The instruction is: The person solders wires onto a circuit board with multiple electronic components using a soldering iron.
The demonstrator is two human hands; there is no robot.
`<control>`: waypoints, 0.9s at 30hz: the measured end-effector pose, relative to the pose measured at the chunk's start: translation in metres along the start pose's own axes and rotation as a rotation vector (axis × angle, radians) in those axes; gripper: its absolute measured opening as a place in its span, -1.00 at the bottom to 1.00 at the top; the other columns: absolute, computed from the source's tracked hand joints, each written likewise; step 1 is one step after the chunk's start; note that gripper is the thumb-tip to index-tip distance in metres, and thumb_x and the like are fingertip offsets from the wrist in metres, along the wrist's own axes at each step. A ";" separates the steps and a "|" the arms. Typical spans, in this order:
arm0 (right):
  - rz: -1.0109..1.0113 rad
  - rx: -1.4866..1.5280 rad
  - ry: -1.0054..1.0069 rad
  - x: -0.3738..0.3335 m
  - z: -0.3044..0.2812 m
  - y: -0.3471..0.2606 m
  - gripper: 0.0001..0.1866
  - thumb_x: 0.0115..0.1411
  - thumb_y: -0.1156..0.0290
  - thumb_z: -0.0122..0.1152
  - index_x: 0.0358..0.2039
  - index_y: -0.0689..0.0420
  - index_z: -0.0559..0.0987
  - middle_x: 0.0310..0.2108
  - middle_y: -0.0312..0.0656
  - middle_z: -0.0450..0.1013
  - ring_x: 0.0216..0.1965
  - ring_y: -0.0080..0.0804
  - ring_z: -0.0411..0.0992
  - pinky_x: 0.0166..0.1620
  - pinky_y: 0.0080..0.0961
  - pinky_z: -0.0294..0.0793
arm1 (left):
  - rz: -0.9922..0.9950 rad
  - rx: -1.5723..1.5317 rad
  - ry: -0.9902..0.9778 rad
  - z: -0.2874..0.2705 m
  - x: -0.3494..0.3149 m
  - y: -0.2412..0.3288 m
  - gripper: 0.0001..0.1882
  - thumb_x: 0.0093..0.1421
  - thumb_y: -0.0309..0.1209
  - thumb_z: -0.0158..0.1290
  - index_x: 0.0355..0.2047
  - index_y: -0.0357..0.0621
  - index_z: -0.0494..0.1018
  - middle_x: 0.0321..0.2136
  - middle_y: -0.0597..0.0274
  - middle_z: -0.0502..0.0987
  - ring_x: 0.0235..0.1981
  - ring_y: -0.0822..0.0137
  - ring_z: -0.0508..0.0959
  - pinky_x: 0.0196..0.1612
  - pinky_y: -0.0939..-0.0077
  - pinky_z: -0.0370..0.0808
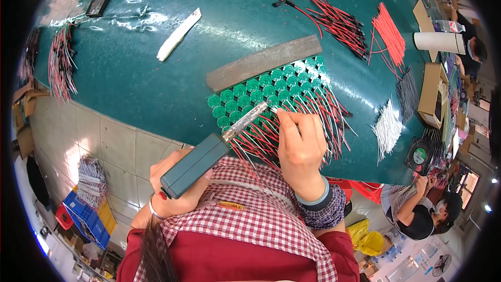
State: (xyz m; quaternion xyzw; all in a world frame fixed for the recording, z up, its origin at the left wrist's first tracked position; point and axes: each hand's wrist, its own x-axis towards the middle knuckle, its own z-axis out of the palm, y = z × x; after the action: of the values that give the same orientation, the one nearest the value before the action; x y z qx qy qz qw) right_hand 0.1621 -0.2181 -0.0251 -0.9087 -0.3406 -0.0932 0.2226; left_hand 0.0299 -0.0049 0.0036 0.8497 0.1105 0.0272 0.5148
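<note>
Head view: left fingers (171, 161) wrap the soldering tool (195, 166); right fingers (290, 126) pinch a wire (274, 109), it seems. It should be light and bendy; hold near its tip.

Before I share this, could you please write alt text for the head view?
A person's left hand holds a dark green tool, its silvery tip over a grid of round green pieces; the right hand pinches something small beside it. Red and white wires trail over the grid's near side; a grey-brown bar lies along its far edge.
</note>
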 end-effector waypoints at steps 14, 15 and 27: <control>-0.015 0.093 0.070 0.000 0.007 -0.013 -0.68 -0.09 0.76 0.33 -0.25 0.28 0.64 -0.41 -0.15 0.47 -0.41 -0.25 0.43 -0.39 -0.41 0.45 | 0.007 0.015 0.022 -0.004 -0.007 -0.005 -0.70 -0.05 -0.59 0.30 -0.25 -0.35 0.55 -0.42 0.14 0.61 -0.50 0.34 0.63 -0.42 0.54 0.55; -0.016 0.094 0.069 0.001 0.007 -0.013 -0.68 -0.09 0.76 0.33 -0.25 0.28 0.64 -0.41 -0.15 0.47 -0.41 -0.25 0.43 -0.39 -0.41 0.45 | 0.024 0.036 0.014 -0.004 -0.007 -0.006 -0.70 -0.05 -0.59 0.30 -0.26 -0.34 0.55 -0.41 0.14 0.61 -0.50 0.33 0.64 -0.42 0.54 0.55; -0.016 0.031 0.024 0.002 0.006 -0.015 -0.71 -0.07 0.72 0.36 -0.26 0.29 0.63 -0.42 -0.14 0.45 -0.41 -0.24 0.42 -0.41 -0.38 0.42 | -0.031 -0.071 -0.015 -0.002 -0.010 -0.010 -0.76 -0.06 -0.61 0.28 -0.34 -0.30 0.54 -0.42 0.14 0.59 -0.50 0.28 0.61 -0.44 0.51 0.52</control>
State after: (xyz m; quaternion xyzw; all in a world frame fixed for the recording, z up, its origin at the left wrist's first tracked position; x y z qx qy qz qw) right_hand 0.1537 -0.2044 -0.0250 -0.9012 -0.3467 -0.1006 0.2398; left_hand 0.0184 -0.0004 -0.0039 0.8292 0.1186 0.0170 0.5459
